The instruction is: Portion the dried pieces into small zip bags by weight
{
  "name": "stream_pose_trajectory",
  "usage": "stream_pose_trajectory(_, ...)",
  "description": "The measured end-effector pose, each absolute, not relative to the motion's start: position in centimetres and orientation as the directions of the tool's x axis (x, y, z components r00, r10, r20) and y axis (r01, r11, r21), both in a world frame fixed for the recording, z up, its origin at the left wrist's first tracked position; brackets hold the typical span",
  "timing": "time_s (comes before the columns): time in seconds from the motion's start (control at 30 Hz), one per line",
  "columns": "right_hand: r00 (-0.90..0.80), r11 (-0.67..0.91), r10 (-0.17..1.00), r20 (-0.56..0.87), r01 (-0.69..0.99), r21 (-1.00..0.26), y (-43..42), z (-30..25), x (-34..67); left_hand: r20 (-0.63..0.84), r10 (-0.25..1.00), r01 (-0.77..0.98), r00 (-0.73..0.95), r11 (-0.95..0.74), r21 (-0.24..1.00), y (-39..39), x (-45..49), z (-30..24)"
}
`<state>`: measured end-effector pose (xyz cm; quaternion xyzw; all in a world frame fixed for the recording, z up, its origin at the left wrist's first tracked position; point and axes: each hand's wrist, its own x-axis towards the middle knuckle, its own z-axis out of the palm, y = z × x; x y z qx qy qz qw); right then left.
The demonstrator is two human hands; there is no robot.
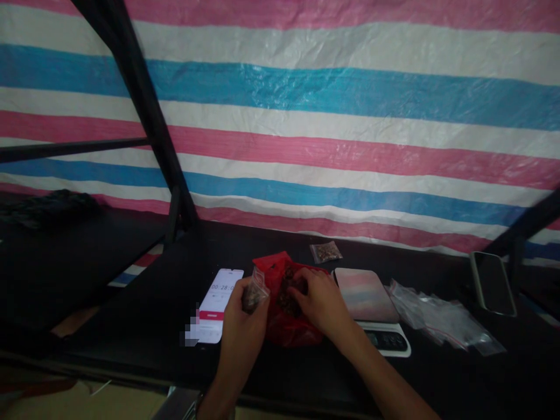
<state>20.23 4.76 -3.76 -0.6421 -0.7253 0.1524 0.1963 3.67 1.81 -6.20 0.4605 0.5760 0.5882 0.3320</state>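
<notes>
Behind the worktop [131,326] hangs a striped sheet [306,87] in pink, white and blue, and a black frame bar [144,105] crosses it on a slant, up and to the left of the red bag [289,332]. This red bag lies open on the dark worktop, directly in front of you, and it holds dark brownish pieces.

Your left hand [242,324] is at the left edge of the red bag. Its fingers are closed around a small clear bag [254,291], which stands upright and has some dark content inside. Your right hand [321,303] rests on the right side of the red bag with the fingers bent down into its mouth, among the dark pieces. If they pinch something, I cannot tell, because the fingertips are hidden.

Just left of the red bag lies a white phone [219,303] that shows a timer; your left hand covers its right edge. Just right of the red bag stands a small scale [371,303], partly behind your right wrist. Farther right lies a pile of empty clear bags [441,321], and beyond it a second phone [493,283] with a dark screen. Behind the red bag lies one filled packet [326,252], apart from it.
</notes>
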Motion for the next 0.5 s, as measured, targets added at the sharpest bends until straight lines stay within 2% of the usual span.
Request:
stream_pose_trajectory(0.17,-0.136,0.153,0.988,0.077,0.746,-0.648,4.6,-4.1,19.3,0.159,0.921,0.163,-0.356,-0.106,0.981,1.9,3.8,-5.9)
stream_pose_trajectory(0.33,-0.1,0.096,0.994,0.051,0.524,-0.846,5.2,-4.6,20.7,0.242,0.9,0.208,-0.363,-0.175,0.962,1.9,4.5,-6.1)
stream_pose_trajectory(0.5,-0.144,0.044,0.99,0.009,0.245,-0.968,5.6,-3.0,23.8,0.343,0.898,0.382,-0.276,-0.225,0.896,1.8,5.0,-7.1)
